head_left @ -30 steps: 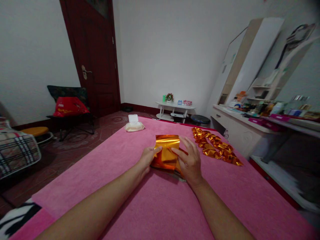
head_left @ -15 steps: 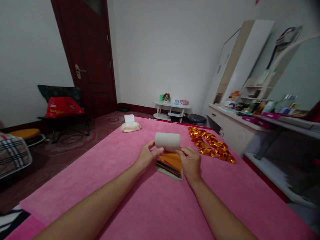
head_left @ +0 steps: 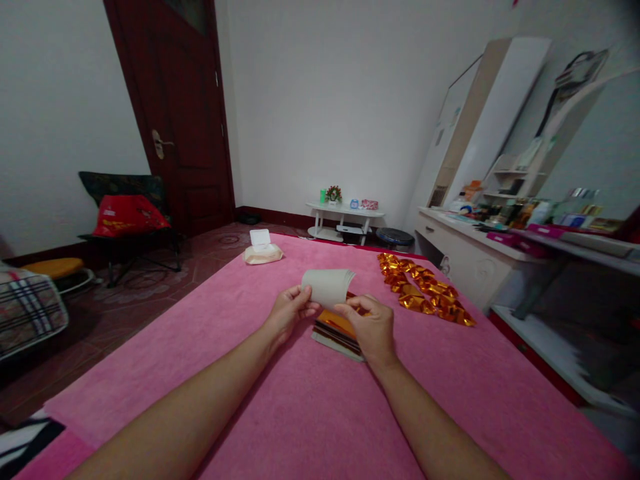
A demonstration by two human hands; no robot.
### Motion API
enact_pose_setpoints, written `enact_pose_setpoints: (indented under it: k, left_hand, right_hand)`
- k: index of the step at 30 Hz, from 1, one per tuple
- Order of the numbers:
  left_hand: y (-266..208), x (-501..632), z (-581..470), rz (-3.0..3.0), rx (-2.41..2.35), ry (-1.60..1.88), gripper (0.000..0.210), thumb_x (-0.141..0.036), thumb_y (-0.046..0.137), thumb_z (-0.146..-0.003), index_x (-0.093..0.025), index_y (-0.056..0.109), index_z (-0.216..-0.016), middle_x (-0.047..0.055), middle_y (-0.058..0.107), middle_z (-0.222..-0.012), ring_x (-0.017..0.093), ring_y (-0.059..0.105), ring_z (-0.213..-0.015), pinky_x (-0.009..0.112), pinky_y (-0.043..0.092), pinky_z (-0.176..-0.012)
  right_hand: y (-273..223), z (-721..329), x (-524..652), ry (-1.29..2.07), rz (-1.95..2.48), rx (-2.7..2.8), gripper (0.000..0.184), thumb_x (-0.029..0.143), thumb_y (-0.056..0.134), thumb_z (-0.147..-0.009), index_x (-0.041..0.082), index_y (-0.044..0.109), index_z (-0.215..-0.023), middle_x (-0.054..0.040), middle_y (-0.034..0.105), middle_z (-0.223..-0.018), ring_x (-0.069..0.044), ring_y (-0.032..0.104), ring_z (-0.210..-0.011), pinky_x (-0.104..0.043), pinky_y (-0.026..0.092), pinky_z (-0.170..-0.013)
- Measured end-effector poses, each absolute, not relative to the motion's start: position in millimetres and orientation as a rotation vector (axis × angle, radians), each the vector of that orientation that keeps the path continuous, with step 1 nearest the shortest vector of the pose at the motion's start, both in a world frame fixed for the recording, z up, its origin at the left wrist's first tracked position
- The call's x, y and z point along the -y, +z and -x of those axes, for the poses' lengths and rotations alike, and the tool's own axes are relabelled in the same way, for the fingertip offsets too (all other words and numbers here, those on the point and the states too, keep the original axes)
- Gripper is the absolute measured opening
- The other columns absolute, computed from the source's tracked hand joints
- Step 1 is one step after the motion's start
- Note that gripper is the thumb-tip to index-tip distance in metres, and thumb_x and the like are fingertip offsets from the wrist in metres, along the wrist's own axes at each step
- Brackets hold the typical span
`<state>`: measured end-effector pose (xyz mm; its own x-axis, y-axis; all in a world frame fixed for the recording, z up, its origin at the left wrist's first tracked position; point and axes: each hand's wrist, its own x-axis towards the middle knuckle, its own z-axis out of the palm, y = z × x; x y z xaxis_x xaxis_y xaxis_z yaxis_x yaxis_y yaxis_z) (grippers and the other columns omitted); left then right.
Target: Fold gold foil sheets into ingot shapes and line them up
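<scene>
A curled sheaf of pale grey paper sheets [head_left: 326,287] is held up between my two hands, its right edge fanned into separate layers. My left hand [head_left: 291,312] pinches its left lower corner, the thumb lying on the front. With bent fingers, my right hand [head_left: 373,328] grips the lower right part. Directly beneath lies a stack of gold foil paper [head_left: 336,325], dark-edged, with pale sheets at its bottom; my right hand partly covers it. To the right, folded shiny gold foil pieces [head_left: 417,301] lie in rows.
A pink cloth [head_left: 240,373] covers the surface before me. At its far left edge sits a pack of wipes [head_left: 263,252] with its lid raised. Beyond are a white side table [head_left: 345,212], a cluttered dresser [head_left: 465,250] and a chair with a red bag [head_left: 131,217].
The curled sheets have shifted slightly left, and their right edge has spread into layers. My right hand has moved a little left along them.
</scene>
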<state>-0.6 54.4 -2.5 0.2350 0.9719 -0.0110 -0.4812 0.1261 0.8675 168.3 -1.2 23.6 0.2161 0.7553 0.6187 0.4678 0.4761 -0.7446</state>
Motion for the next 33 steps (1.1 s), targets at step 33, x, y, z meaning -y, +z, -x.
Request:
enact_pose_setpoints:
  k: [33]
  left_hand:
    - [3,-48,7,-0.934,-0.601,1.161,0.036,-0.034,0.075,-0.072,-0.009,0.063,-0.095,0.009,0.073,-0.075,0.015,0.07,-0.063,0.016,0.056,-0.054]
  right_hand:
    - [38,-173,-2,0.589,1.106,1.324,0.036,0.035,0.068,-0.069,0.016,0.047,-0.047,0.0054,0.034,-0.049,-0.008,0.032,-0.049,-0.022,0.024,-0.047]
